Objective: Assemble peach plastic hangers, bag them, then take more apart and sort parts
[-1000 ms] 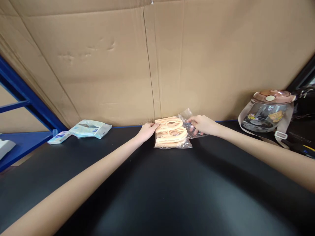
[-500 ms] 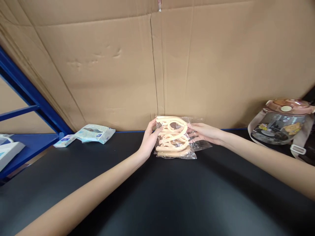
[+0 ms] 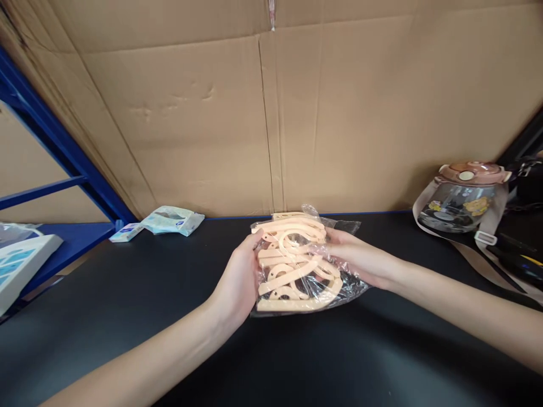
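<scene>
A clear plastic bag of peach-coloured folding hangers (image 3: 288,277) is held up over the black tabletop, near the middle of the view. The curved arms and round pivots of the hangers show through the crinkled film. My left hand (image 3: 240,274) grips the bag's left edge, thumb on the front and fingers hidden behind. On the right side, my right hand (image 3: 356,257) holds the bag, its fingertips partly covered by the shiny film and the hangers. Loose film hangs out past the right hand.
At the back left, a pale blue wipes pack (image 3: 173,220) lies beside a small tissue pack (image 3: 126,232). A strapped clear water bottle (image 3: 456,206) stands at the right. Cardboard (image 3: 190,124) walls the back; a blue metal frame (image 3: 95,195) borders the left, with a white box (image 3: 27,268).
Both hands have brought the bag of hangers closer to me and lower in view, and it looks larger. The right hand has moved further round its right side. The view has shifted slightly.
</scene>
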Tool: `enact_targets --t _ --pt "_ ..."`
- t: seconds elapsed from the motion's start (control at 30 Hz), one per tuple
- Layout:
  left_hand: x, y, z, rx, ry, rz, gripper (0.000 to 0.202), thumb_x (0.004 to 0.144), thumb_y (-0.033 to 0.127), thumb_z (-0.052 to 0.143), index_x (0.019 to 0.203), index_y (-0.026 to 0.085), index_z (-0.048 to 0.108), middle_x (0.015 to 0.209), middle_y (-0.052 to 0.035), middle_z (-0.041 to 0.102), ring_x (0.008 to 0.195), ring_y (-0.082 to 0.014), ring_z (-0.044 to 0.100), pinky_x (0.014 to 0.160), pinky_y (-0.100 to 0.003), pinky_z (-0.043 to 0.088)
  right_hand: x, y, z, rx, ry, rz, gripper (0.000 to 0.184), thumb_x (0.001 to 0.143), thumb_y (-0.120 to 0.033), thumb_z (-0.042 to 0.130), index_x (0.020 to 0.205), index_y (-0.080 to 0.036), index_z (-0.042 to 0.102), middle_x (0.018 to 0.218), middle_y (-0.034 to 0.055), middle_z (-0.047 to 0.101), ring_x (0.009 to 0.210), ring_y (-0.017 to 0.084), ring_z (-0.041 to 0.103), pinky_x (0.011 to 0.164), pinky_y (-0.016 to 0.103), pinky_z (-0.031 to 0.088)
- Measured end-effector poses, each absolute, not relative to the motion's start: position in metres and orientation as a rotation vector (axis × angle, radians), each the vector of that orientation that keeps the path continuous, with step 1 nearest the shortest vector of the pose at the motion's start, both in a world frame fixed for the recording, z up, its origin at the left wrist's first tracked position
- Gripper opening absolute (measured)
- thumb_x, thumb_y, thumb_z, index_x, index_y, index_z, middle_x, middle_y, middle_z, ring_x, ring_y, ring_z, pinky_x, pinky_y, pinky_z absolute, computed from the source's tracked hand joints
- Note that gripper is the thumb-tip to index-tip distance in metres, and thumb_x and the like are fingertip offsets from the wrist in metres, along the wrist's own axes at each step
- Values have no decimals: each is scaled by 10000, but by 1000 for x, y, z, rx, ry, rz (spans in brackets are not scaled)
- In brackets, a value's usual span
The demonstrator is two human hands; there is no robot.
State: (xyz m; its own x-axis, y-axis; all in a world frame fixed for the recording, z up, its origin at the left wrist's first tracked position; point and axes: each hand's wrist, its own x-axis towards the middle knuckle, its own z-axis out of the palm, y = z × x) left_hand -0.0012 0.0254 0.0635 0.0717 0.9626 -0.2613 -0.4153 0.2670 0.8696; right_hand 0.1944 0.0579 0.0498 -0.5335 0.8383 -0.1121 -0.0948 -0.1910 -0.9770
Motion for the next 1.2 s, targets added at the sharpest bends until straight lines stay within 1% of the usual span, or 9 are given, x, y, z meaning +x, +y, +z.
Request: enact_targets --t 0.17,0.43,0.57,0.67,0.77,0.87,0.97,1.03,1.2 --pt "-34 3 49 749 1108 1123 211 934 163 511 1094 111 638 1112 -146 705 891 -227 721 719 -292 599 199 21 30 -938 -1298 1860 490 794 -303 715 1246 -201 554 1229 95 661 1046 229 657 949 400 514" --pt "-126 4 100 889 1534 1279 281 939 159 473 1176 210 616 1108 -52 724 995 -208 693 650 -235 584 203 11 15 -1285 -1456 1645 479 788 -431 694 1169 -191 532 1027 79 714 867 207 700 619 273 565" --pt "-143 13 145 1026 1543 1524 273 981 192 434 1213 229 574 973 26 752 1131 -147 623 962 -270 491 207 29 21 -1432 -1878 1494 453 728 -549 705 966 -169 636 829 60 723 682 196 683 482 244 499" --pt "-121 27 150 1083 1382 1564 254 989 190 420 1198 178 563 953 -10 753 1135 -171 623 1052 -348 439 219 43 39 -1509 -2121 1145 475 784 -635 603 832 -172 700 726 64 721 675 210 687 591 291 519" --pt "-77 49 131 1103 1189 1435 229 982 144 410 1122 125 590 1027 -101 737 1035 -228 679 950 -394 529 230 53 58 -1451 -1823 1137 594 865 -693 420 1109 -197 637 945 97 739 838 228 700 684 315 550" --pt "-26 70 104 1148 1019 1270 273 1005 166 363 1217 101 523 1176 -149 679 998 -231 694 897 -390 558 240 60 62 -1325 -1495 1223 691 819 -610 585 1355 -218 395 1131 106 693 927 211 686 738 307 575" --pt "13 81 84 1184 965 1130 320 1008 239 371 1271 92 481 1266 -176 625 1037 -236 678 921 -386 542 263 75 51 -1390 -1459 981 863 717 -496 730 1405 -192 307 1060 100 696 829 199 688 726 305 582" --pt "25 86 75 1225 1011 1084 396 974 360 463 1273 103 502 1337 -190 568 1137 -267 624 975 -390 499 291 90 43 -1551 -1600 630 787 790 -499 636 1422 -202 273 1015 84 701 783 195 687 715 311 575" --pt "8 105 55 1391 1347 1161 545 943 372 500 1433 186 349 1548 -110 308 1431 -223 264 1165 -352 215 361 123 40 -1882 -1652 151 780 760 -258 665 1434 -121 297 812 120 697 786 295 649 714 421 465"
